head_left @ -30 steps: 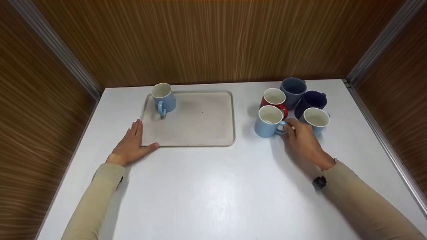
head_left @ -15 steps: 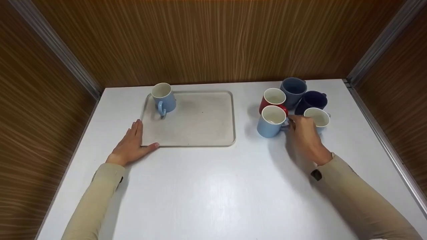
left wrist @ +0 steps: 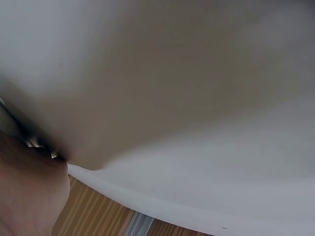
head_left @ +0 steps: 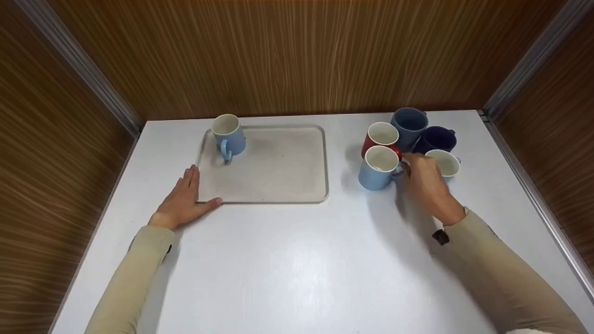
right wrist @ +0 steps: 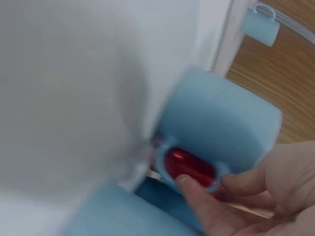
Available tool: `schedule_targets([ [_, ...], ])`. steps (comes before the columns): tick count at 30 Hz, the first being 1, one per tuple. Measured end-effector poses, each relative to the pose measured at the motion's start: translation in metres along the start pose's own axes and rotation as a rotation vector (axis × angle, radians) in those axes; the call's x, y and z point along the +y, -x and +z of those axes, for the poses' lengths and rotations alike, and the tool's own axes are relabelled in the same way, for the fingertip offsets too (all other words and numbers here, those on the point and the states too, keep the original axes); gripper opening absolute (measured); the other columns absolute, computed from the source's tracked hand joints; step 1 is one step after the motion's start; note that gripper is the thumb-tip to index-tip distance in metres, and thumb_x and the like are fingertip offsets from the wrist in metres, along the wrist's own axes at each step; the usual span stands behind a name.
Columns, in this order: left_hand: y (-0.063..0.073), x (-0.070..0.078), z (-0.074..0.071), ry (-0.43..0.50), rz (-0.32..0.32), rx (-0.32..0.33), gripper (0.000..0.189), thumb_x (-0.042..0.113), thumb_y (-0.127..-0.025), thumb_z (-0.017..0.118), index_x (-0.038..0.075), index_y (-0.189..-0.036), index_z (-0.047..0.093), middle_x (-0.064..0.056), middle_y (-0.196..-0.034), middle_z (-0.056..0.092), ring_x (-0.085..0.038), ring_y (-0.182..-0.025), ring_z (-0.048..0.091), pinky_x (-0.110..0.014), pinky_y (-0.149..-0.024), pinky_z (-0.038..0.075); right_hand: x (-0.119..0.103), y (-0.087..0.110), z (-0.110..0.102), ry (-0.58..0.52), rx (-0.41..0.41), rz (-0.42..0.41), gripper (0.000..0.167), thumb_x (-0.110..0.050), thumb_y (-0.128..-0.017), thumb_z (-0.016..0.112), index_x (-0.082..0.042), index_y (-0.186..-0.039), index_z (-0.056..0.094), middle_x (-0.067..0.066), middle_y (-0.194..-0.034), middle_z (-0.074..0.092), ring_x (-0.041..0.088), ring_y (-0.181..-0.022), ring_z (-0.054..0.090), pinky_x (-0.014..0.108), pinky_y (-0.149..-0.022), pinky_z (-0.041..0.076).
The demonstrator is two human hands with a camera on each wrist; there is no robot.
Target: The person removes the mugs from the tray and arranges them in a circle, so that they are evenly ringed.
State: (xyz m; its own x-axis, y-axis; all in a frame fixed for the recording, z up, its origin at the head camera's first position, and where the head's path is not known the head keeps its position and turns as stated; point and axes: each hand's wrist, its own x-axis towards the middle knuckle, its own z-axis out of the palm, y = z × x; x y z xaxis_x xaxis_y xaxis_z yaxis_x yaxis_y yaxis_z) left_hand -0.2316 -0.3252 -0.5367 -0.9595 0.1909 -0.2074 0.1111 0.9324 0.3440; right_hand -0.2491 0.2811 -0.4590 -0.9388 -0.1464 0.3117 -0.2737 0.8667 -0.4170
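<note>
My right hand (head_left: pixel 424 181) pinches the handle of a light blue mug (head_left: pixel 372 178) with a white inside, standing upright on the white table. In the right wrist view, thumb and finger meet at the handle (right wrist: pixel 161 164) of that mug. Right behind it stands a red mug (head_left: pixel 366 147). My left hand (head_left: pixel 181 204) lies with straight fingers at the near left corner of a beige tray (head_left: pixel 264 183), thumb along its front rim. Another light blue mug (head_left: pixel 233 144) stands upright at the tray's far left. The left wrist view shows mostly blurred table and part of the hand.
Behind and right of my right hand stand a grey-blue mug (head_left: pixel 408 132), a dark purple mug (head_left: pixel 436 140) and another light blue mug (head_left: pixel 448 169), close together. Wood-patterned walls (head_left: pixel 297 60) enclose the table (head_left: pixel 287 264) at the back and sides.
The light blue mug at my right hand has shifted slightly right, toward the red mug's handle. My right hand has moved a little right and away from me. The left hand stays put.
</note>
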Motion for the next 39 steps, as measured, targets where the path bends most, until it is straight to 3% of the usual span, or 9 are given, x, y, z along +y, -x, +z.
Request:
schedule_targets([
  [5, -0.002, 0.001, -0.001, -0.003, 0.0, 0.006, 0.129, 0.088, -0.093, 0.047, -0.001, -0.169, -0.009, -0.023, -0.178, -0.01, -0.044, -0.166, -0.003, -0.06, -0.135, 0.008, -0.027, -0.015, -0.019, -0.031, 0.003, 0.009, 0.021, 0.001, -0.104, 0.057, 0.01, -0.12, 0.068, 0.031, -0.113, 0.07, 0.047, -0.102, 0.069, 0.066, -0.092, 0.059],
  [8, -0.003, 0.002, -0.001, -0.008, 0.0, 0.012, 0.13, 0.088, -0.093, 0.047, -0.001, -0.169, -0.008, -0.024, -0.178, -0.009, -0.045, -0.166, -0.002, -0.061, -0.134, 0.009, -0.05, -0.029, -0.019, -0.081, -0.005, 0.001, 0.029, -0.008, -0.105, 0.063, 0.007, -0.128, 0.069, 0.029, -0.124, 0.07, 0.047, -0.11, 0.071, 0.065, -0.098, 0.059],
  [13, -0.004, 0.002, 0.0, -0.025, -0.019, -0.003, 0.131, 0.091, -0.091, 0.045, 0.0, -0.169, -0.008, -0.024, -0.178, -0.01, -0.047, -0.165, -0.001, -0.062, -0.133, 0.01, -0.098, -0.067, 0.013, -0.187, -0.09, -0.154, 0.036, -0.018, -0.103, 0.07, 0.006, -0.129, 0.071, 0.025, -0.125, 0.072, 0.041, -0.105, 0.074, 0.055, -0.09, 0.062],
  [17, -0.003, 0.001, -0.001, -0.03, -0.026, -0.002, 0.132, 0.091, -0.091, 0.045, 0.0, -0.169, -0.008, -0.024, -0.178, -0.009, -0.047, -0.165, -0.001, -0.061, -0.134, 0.011, -0.143, -0.105, 0.052, -0.305, -0.311, -0.235, 0.045, -0.025, -0.105, 0.069, 0.007, -0.137, 0.066, 0.025, -0.135, 0.07, 0.037, -0.11, 0.075, 0.049, -0.095, 0.063],
  [21, -0.002, 0.0, -0.002, -0.034, -0.028, 0.0, 0.132, 0.092, -0.091, 0.044, 0.0, -0.169, -0.008, -0.024, -0.178, -0.009, -0.047, -0.165, -0.001, -0.061, -0.134, 0.011, -0.187, -0.135, 0.095, -0.365, -0.508, -0.205, 0.053, -0.034, -0.107, 0.065, 0.002, -0.146, 0.06, 0.021, -0.144, 0.066, 0.035, -0.123, 0.071, 0.045, -0.103, 0.06],
  [25, -0.001, 0.001, -0.002, -0.027, -0.029, -0.009, 0.132, 0.093, -0.09, 0.042, 0.001, -0.169, -0.01, -0.024, -0.178, -0.01, -0.048, -0.165, -0.001, -0.062, -0.133, 0.01, -0.224, -0.147, 0.14, -0.41, -0.571, -0.177, 0.053, -0.033, -0.107, 0.065, 0.005, -0.144, 0.06, 0.023, -0.141, 0.066, 0.037, -0.132, 0.064, 0.044, -0.113, 0.053],
  [28, -0.001, 0.002, -0.003, -0.018, -0.026, -0.007, 0.131, 0.093, -0.091, 0.042, 0.001, -0.169, -0.011, -0.024, -0.178, -0.01, -0.049, -0.164, -0.002, -0.063, -0.133, 0.009, -0.245, -0.146, 0.165, -0.442, -0.597, -0.123, 0.053, -0.031, -0.107, 0.065, 0.006, -0.144, 0.059, 0.023, -0.141, 0.066, 0.034, -0.132, 0.063, 0.043, -0.115, 0.051],
  [35, 0.002, 0.0, -0.002, -0.01, -0.025, 0.018, 0.13, 0.09, -0.092, 0.045, -0.002, -0.169, -0.008, -0.026, -0.178, -0.007, -0.048, -0.165, 0.0, -0.061, -0.134, 0.011, -0.272, -0.133, 0.208, -0.699, -0.599, 0.062, 0.049, -0.026, -0.109, 0.063, 0.003, -0.148, 0.056, 0.021, -0.148, 0.062, 0.031, -0.109, 0.076, 0.035, -0.09, 0.064],
  [39, 0.001, 0.001, 0.0, -0.001, -0.013, 0.026, 0.13, 0.089, -0.093, 0.046, -0.003, -0.169, -0.006, -0.026, -0.178, -0.006, -0.046, -0.166, 0.0, -0.059, -0.134, 0.01, -0.275, -0.128, 0.225, -0.893, -0.558, 0.15, 0.043, -0.021, -0.11, 0.062, 0.001, -0.147, 0.059, 0.019, -0.145, 0.064, 0.038, -0.118, 0.073, 0.043, -0.099, 0.062],
])
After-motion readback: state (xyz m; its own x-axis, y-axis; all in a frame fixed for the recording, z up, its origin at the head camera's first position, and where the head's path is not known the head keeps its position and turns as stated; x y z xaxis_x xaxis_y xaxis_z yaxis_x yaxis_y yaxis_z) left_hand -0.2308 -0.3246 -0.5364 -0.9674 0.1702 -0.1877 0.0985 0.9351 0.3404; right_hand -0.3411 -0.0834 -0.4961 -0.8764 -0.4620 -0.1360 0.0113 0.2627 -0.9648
